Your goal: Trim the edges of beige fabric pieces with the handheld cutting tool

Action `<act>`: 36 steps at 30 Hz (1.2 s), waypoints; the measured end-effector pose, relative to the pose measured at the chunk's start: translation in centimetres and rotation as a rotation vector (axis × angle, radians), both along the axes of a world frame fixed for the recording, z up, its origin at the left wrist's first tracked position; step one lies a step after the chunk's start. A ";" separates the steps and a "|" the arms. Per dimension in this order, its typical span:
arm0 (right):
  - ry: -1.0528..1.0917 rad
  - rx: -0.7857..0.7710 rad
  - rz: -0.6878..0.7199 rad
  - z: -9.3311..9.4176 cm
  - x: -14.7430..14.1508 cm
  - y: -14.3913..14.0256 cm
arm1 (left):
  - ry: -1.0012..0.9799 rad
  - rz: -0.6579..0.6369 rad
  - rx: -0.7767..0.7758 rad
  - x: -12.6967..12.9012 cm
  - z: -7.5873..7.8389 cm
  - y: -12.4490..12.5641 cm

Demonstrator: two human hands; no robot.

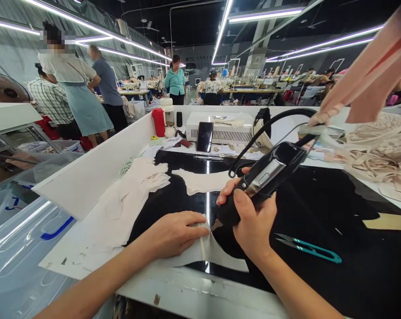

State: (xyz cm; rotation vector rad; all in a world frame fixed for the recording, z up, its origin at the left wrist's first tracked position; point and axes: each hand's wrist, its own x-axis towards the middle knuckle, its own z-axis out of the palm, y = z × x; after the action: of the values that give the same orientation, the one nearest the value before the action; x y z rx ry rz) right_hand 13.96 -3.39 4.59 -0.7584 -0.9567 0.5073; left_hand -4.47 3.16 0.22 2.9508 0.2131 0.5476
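My right hand [255, 221] is wrapped round a black corded hand tool [266, 175] with a silver lever along its side. The tool's lower end tilts down close to a pale fabric piece [228, 257] on the black table surface. My left hand [178, 232] lies palm down on that fabric, its fingers stretched toward the tool's tip. Exactly where the tip meets the cloth I cannot make out. A second pale fabric piece [203, 181] rests farther back. To the right of my right hand are teal thread snips [320, 251].
Stacked pale cut pieces [127, 199] cover the left side. A white box machine [220, 126], a phone [204, 136] and a red container [158, 122] stand at the back. Pink fabric strips [363, 93] hang at the upper right, near the cord. A low white wall [97, 173] edges the table.
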 end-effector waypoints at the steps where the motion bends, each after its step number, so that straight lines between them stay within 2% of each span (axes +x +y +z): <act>1: -0.003 -0.005 -0.004 0.0 -0.1 0.0 | 0.000 0.002 -0.004 0.0 0.0 0.0; 9: -0.002 -0.002 -0.040 0.5 0.5 -0.4 | -0.020 -0.013 -0.007 0.1 0.3 0.1; 13: 0.000 -0.005 -0.047 0.5 0.8 -0.8 | -0.057 -0.027 -0.040 0.8 1.0 -0.8; 17: 0.008 0.005 -0.035 0.2 0.6 -0.9 | 0.004 -0.036 -0.090 1.2 1.2 -1.8; 23: 0.012 0.023 -0.004 0.0 0.2 -0.8 | 0.050 -0.019 -0.129 0.7 0.9 -2.1; 36: 0.017 0.011 -0.003 -0.1 0.0 -1.4 | 0.071 -0.011 -0.152 0.2 1.4 -2.4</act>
State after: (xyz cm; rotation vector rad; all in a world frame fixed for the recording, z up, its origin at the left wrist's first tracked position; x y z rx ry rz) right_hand 13.98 -4.77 4.48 -0.7445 -0.9420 0.5041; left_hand -4.31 0.81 1.59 2.8247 0.2341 0.4059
